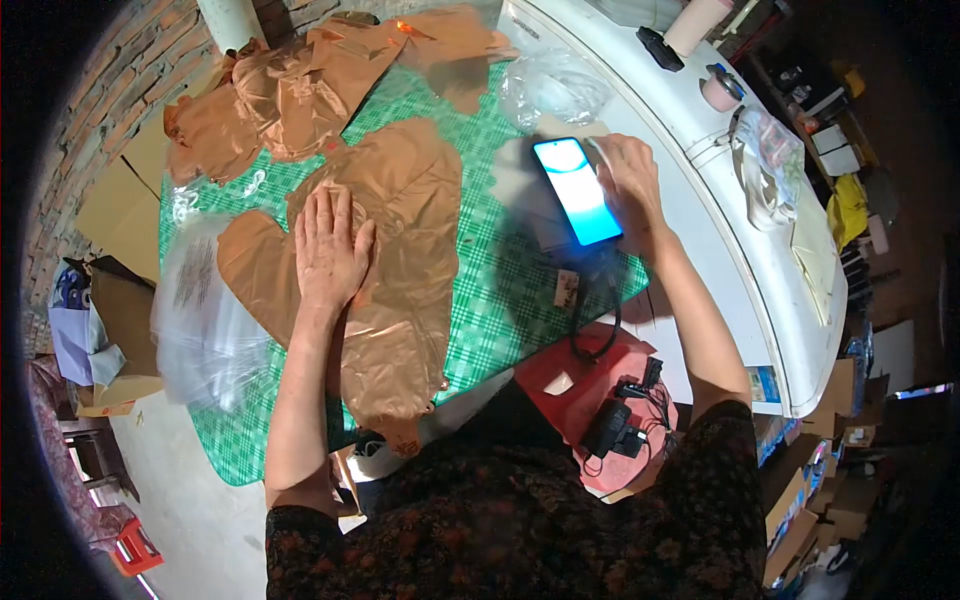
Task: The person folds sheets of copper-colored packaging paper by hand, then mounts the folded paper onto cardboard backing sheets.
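Observation:
My left hand (332, 248) lies flat with its fingers stretched out on a shiny brown garment (410, 210). The garment is spread over a green checked tablecloth (490, 290) and hangs down toward the table's near edge. At the right, my right hand (630, 180) grips the side of a smartphone (578, 192). Its screen is lit white and blue and faces up toward me. Part of my right fingers is hidden behind the phone. More brown garments (290, 95) lie heaped at the back of the table.
Clear plastic bags (205, 310) lie at the table's left edge, and another bag (555, 85) at the back. A white appliance (740, 190) borders the right. Black chargers with cables (615, 430) rest on a red stool (570, 375). An open cardboard box (125, 320) stands left.

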### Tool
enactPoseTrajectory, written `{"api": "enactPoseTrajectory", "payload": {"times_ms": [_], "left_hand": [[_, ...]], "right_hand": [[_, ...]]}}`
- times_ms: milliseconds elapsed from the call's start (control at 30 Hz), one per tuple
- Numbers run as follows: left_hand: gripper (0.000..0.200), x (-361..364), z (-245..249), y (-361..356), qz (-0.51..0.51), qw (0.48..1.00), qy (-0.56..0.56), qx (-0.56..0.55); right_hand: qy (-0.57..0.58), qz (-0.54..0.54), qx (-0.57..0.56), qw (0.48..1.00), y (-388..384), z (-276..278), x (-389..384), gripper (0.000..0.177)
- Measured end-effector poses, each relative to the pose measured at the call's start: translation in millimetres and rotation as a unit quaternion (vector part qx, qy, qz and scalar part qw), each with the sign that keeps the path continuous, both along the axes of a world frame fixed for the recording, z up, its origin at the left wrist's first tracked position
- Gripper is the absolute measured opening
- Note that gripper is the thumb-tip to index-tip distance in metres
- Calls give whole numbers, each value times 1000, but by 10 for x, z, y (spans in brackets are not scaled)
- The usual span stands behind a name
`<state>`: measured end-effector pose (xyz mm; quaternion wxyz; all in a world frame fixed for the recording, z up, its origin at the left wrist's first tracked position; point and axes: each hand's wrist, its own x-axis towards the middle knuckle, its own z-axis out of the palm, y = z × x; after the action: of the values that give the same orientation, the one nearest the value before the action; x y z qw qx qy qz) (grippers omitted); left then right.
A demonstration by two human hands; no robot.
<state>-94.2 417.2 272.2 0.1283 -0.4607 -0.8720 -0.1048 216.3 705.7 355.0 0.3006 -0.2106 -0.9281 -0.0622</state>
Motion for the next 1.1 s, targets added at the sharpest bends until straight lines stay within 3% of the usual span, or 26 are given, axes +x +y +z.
{"api": "enactPoseTrajectory", "payload": {"times_ms": [167,600,1100], "left_hand": [[65,-9,-16,15,-2,1000,-2,19],[65,-23,-55,20,-12,999,11,40],[65,6,6,9,0,1000,1,9]], "right_hand": [[-11,-24,-51,998,-150,-17,117,49],[0,17,-60,998,-412,-5,343,46],[-22,34,-17,999,-310,57,-159,49]]}}
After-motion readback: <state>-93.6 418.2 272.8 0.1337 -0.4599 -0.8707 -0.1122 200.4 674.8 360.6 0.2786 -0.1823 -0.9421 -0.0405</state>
